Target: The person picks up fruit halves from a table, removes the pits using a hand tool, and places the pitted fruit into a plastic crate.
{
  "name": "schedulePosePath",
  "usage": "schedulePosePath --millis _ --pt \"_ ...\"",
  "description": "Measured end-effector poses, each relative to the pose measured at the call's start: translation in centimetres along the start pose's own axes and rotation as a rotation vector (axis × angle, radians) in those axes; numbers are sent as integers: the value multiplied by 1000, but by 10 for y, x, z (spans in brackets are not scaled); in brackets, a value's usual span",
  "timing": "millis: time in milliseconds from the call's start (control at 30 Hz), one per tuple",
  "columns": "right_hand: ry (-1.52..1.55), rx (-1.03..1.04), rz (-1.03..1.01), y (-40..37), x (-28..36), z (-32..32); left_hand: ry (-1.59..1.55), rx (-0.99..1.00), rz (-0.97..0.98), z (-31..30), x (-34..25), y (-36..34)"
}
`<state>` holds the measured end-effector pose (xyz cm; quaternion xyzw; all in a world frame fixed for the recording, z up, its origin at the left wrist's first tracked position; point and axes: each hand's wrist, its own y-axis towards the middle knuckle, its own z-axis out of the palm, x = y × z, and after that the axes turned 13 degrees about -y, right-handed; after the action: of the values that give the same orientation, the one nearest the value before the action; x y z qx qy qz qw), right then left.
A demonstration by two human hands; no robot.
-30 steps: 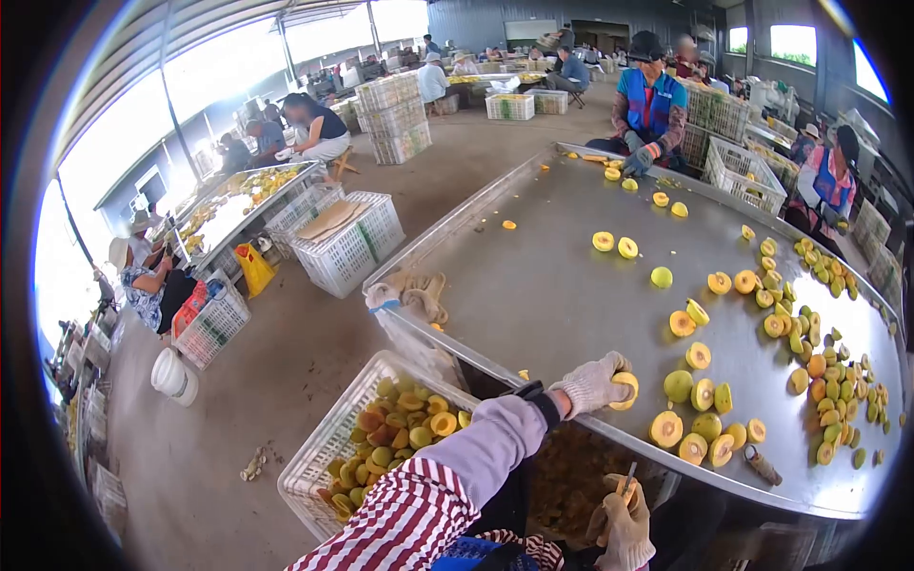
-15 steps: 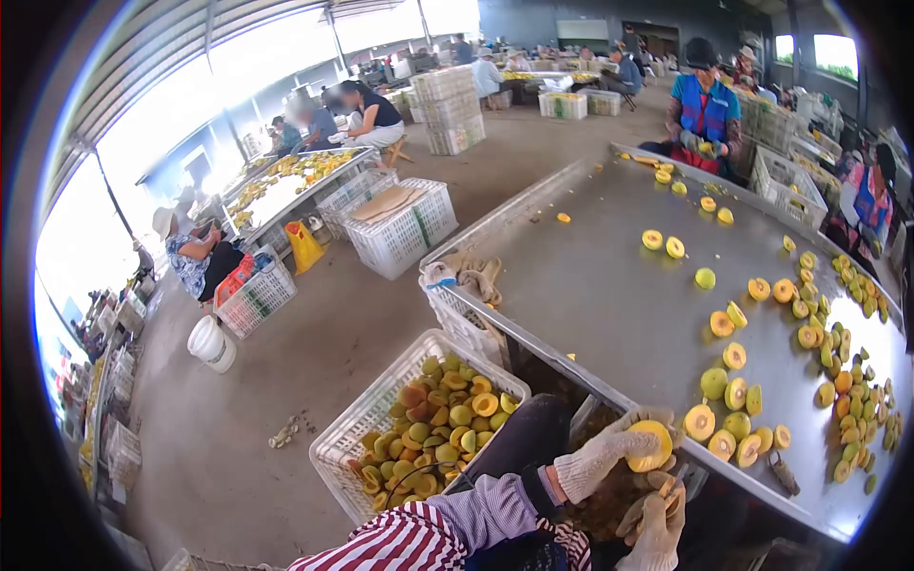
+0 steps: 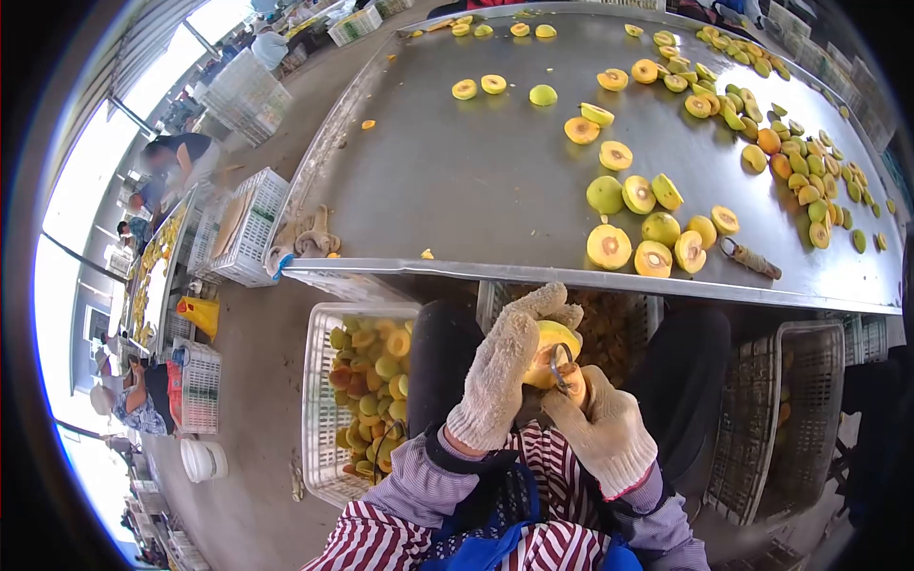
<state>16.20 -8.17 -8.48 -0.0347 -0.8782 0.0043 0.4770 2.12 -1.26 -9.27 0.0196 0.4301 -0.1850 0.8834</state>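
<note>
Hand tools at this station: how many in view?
2: one tool in the right hand, at the fruit held by the left hand; a second tool lying on the metal table near its front edge. Others may be hidden.

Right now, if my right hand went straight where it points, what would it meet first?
Probably the cut yellow-fleshed fruit in your left hand; the ring-tipped tool in your right hand appears against it.

Overexposed daylight far left of the left hand (image 3: 508, 366), white glare on the metal table (image 3: 457, 176) beyond and rightward, shade beneath, fisheye-curved margins, black vignette.
</note>
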Motion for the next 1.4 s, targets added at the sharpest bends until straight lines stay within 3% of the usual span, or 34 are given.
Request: schedulePosePath --millis 133,233,300,367,400,433,467,533,567,600,633,700,733,800,867,933,1000,1067,1100,1133,1200,1267,1333,1367,1400 --pt "-116 -105 -92 1 -9 10 78 14 15 -2 4 -3" --pt "-149 -87 -97 -1 -1 7 69 73 80 -2 7 -6" --pt "-111 -54 -106 -1 -5 7 113 134 229 1 7 -6" --pt "-76 -21 -111 -3 -8 9 221 163 180 2 -3 -3" --pt "13 26 -84 -4 -9 10 330 194 135 3 -11 0" --pt "104 71 -56 -5 -11 12 289 131 -47 10 -20 3" --pt "104 70 -50 -6 -13 13 287 133 -52 11 -21 5" --pt "376 232 103 -4 -15 13 486 202 82 14 -20 9" --pt "378 228 109 -4 -14 5 614 256 253 16 -18 11" --pt "493 420 307 1 -5 -11 613 261 247 18 -19 13" --pt "608 611 507 3 -1 -20 782 275 196 22 -22 17" --pt "679 616 577 2 -7 -14 1219 309 164 22 -22 28" --pt "747 625 639 3 -8 -13 1219 309 164 25 -24 33" --pt "800 641 642 6 -10 -17 817 177 -256 36 -30 39" --pt "854 650 643 6 -9 -22 659 177 -278 29 -23 33" --pt "851 585 568 4 -7 -22 245 130 -115 33 -21 17" --pt "765 545 523 5 -10 -13 284 92 -207 31 -18 6" --pt "669 511 491 2 -14 -10 411 47 27 23 -1 -4" --pt "758 595 512 1 -15 -12 520 96 185 15 5 -6" --pt "845 680 531 -1 -16 -13 518 93 182 11 9 -6" --pt "854 681 530 -1 -20 -12 862 218 437 11 9 0" --pt "908 691 627 2 -22 -14 916 241 446 16 7 14" --pt "1001 635 643 -1 -26 -16 907 190 160 30 1 21" --pt "1016 640 610 -1 -27 -21 933 306 341 31 1 26" --pt "1030 644 578 -2 -28 -25 932 309 338 30 2 27"
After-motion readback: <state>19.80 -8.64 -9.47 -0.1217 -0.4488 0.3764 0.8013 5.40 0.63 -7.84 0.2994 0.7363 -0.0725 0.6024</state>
